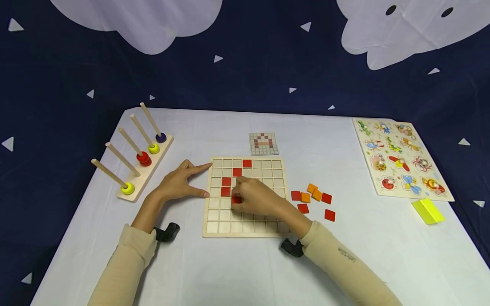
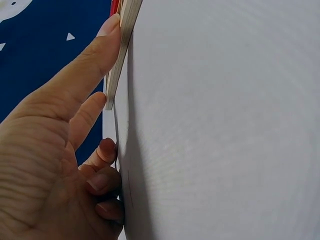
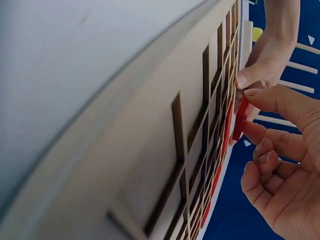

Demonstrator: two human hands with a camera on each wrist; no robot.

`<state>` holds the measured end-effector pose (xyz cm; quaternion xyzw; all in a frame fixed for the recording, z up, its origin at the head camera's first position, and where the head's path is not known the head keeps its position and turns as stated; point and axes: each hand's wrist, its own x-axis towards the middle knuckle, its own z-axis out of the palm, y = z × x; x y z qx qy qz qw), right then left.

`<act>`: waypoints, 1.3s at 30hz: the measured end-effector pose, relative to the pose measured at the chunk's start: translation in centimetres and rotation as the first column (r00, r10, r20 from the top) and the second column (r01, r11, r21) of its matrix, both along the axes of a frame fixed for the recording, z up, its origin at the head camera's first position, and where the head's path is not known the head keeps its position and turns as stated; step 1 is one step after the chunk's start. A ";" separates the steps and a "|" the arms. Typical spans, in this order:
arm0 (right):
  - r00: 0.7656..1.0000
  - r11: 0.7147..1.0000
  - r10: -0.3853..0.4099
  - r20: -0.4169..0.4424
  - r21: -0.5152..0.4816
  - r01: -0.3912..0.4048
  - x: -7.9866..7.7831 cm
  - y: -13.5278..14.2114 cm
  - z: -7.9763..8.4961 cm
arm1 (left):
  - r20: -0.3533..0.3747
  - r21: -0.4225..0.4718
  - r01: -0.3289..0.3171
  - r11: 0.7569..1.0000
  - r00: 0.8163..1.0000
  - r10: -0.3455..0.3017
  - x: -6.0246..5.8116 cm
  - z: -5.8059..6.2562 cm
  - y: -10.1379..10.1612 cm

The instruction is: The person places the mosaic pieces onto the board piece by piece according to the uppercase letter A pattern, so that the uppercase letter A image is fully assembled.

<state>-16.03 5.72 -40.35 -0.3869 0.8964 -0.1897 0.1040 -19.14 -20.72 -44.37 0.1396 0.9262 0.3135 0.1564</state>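
Note:
A wooden grid board (image 1: 214,215) lies flat, with several red square tiles (image 1: 226,182) seated in its upper left cells. My right hand (image 1: 254,197) is over the board and pinches a red tile (image 3: 241,118) between thumb and index finger. In the right wrist view that tile is tilted edge-on, close above the grid. At the board's left side, my left hand (image 1: 178,182) touches the edge with thumb and index finger spread apart; its other fingers are loosely curled in the left wrist view. My right hand covers several middle cells in the head view.
Loose red and orange tiles (image 1: 305,197) lie right of the board. A small patterned grid card (image 1: 264,143) is behind it. Left stands a peg stand (image 1: 139,182) with colored rings. An insect puzzle board (image 1: 402,159) and folded yellow paper (image 1: 428,211) lie at the right.

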 end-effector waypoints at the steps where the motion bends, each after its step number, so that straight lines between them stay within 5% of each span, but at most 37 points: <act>1: 1.000 1.000 0.001 -0.002 0.001 -0.001 0.0 -0.2 0.0 | 0.001 0.001 -0.002 1.000 1.000 0.002 0.0 0.0 0.0; 29: 1.000 0.998 -0.003 -0.011 0.060 0.004 0.4 -2.7 -0.7 | 0.004 0.002 0.003 1.000 1.000 -0.003 0.0 0.1 0.1; 39: 0.997 0.996 -0.013 -0.081 0.082 0.020 0.9 -3.1 -0.7 | -0.010 0.001 0.005 1.000 1.000 -0.005 0.1 0.0 -0.1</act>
